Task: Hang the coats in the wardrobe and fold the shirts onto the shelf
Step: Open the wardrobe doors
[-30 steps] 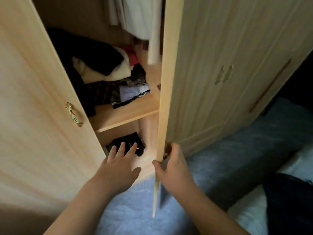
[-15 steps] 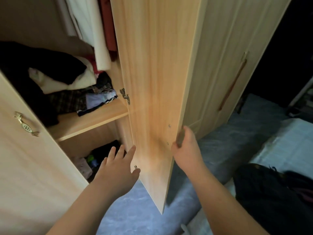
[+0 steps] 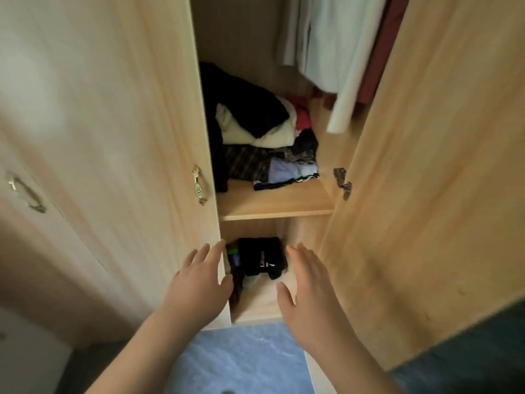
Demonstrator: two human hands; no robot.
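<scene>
Wardrobe (image 3: 426,166) open, shelf (image 3: 272,201) piled with clothes (image 3: 255,137). Left hand (image 3: 196,282) and right hand (image 3: 309,288) empty, fingers spread, before lower compartment.

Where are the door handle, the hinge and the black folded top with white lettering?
door handle (image 3: 199,185), head view, middle of the brass grip.
hinge (image 3: 342,182), head view, metal arm by the right door.
black folded top (image 3: 260,258), head view, beside its lettering.

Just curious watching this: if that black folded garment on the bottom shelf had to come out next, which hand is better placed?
Probably the right hand: open, empty, in front of the lower opening beside the black garment. The left hand, also empty, lies over the left door's edge.
</scene>
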